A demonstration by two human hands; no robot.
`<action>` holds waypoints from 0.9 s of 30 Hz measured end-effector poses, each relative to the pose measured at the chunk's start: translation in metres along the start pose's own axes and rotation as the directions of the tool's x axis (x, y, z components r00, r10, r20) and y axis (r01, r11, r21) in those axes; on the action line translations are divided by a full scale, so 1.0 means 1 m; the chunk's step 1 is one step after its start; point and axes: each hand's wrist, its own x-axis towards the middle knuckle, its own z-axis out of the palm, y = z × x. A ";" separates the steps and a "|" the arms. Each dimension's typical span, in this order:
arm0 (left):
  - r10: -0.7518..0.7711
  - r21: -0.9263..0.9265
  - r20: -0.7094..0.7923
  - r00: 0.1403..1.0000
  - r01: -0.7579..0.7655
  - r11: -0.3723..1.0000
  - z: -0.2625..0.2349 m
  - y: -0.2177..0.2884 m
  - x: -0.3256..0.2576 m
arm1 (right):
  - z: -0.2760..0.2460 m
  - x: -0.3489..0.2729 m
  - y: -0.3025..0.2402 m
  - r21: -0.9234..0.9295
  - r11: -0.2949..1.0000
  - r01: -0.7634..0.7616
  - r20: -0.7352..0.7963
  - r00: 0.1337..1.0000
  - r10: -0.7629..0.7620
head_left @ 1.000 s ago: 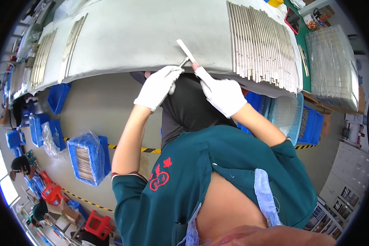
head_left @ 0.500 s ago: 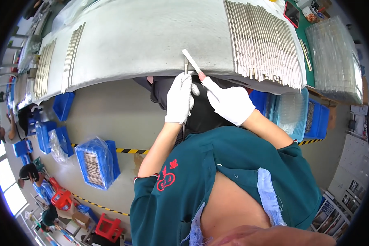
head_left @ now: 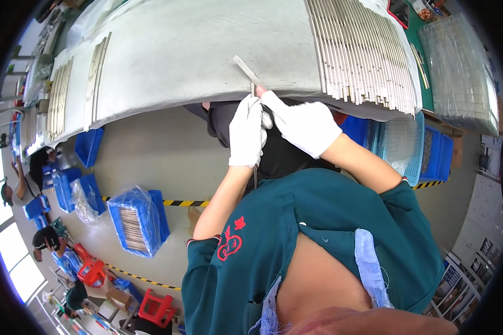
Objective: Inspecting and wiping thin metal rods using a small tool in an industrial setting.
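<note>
My left hand (head_left: 246, 132), in a white glove, is closed around a thin metal rod (head_left: 252, 89) that stands nearly lengthwise to me. The rod's far tip shows just past my fingers, and its near part runs down toward my shirt. My right hand (head_left: 306, 127), also gloved but with a bare fingertip showing, pinches a flat whitish strip (head_left: 245, 68). This strip slants to the far left over the table's near edge. Its lower end lies by the rod's tip; whether they touch I cannot tell.
On the grey-covered table (head_left: 207, 50) lies a dense row of metal rods (head_left: 363, 56) at right, with smaller groups of rods (head_left: 96, 72) at left. Clear plastic trays (head_left: 458, 72) are stacked at far right. Blue crates (head_left: 134, 220) stand on the floor; people work at far left.
My right hand has moved left, closer to my left hand. The strip has swung further left and tilts more across the rod's tip. My left hand stays about where it was.
</note>
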 end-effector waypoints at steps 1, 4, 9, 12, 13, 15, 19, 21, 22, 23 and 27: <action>0.150 0.092 -0.020 0.989 -0.147 0.985 -0.001 -0.008 0.005 | 0.001 0.004 -0.001 -0.003 1.000 -0.004 -0.002 1.000 0.004; 0.112 0.057 0.012 0.994 -0.112 0.992 0.000 0.006 -0.001 | 0.003 0.004 -0.001 0.013 1.000 -0.017 -0.027 0.999 0.017; -0.046 -0.098 0.027 0.999 0.048 0.994 0.000 0.004 -0.002 | -0.005 -0.002 -0.004 0.035 0.998 -0.051 0.057 0.997 0.049; 0.091 -0.027 -0.064 0.994 -0.093 0.995 0.007 0.002 0.001 | 0.005 0.007 0.001 0.080 0.997 -0.015 -0.072 0.997 0.021; 0.093 -0.025 -0.060 0.994 -0.094 0.995 0.007 0.005 0.000 | 0.006 0.009 0.002 0.122 0.993 -0.004 -0.096 0.995 0.015; -0.075 -0.067 0.030 0.997 0.077 0.995 0.004 0.015 -0.005 | 0.002 -0.001 -0.001 0.021 0.999 -0.042 0.005 0.999 0.042; -0.050 -0.035 0.030 0.998 0.051 0.998 0.002 0.013 -0.005 | 0.000 -0.008 -0.002 -0.022 0.999 -0.036 0.061 0.997 0.037; -0.070 -0.035 0.032 0.997 0.071 0.997 0.003 0.020 -0.008 | 0.008 0.005 0.004 0.056 0.997 -0.049 -0.039 0.998 0.051; -0.088 -0.037 0.033 0.996 0.090 0.995 0.004 0.024 -0.009 | 0.010 0.010 0.007 0.109 0.992 -0.064 -0.044 0.997 0.070; -0.070 -0.017 0.035 0.997 0.071 0.997 0.002 0.018 -0.007 | 0.005 0.011 0.008 0.077 0.993 -0.095 0.021 0.995 0.093; -0.105 -0.015 0.037 0.994 0.106 0.994 0.003 0.020 -0.007 | 0.006 -0.009 0.004 0.026 0.997 -0.073 0.017 0.997 0.073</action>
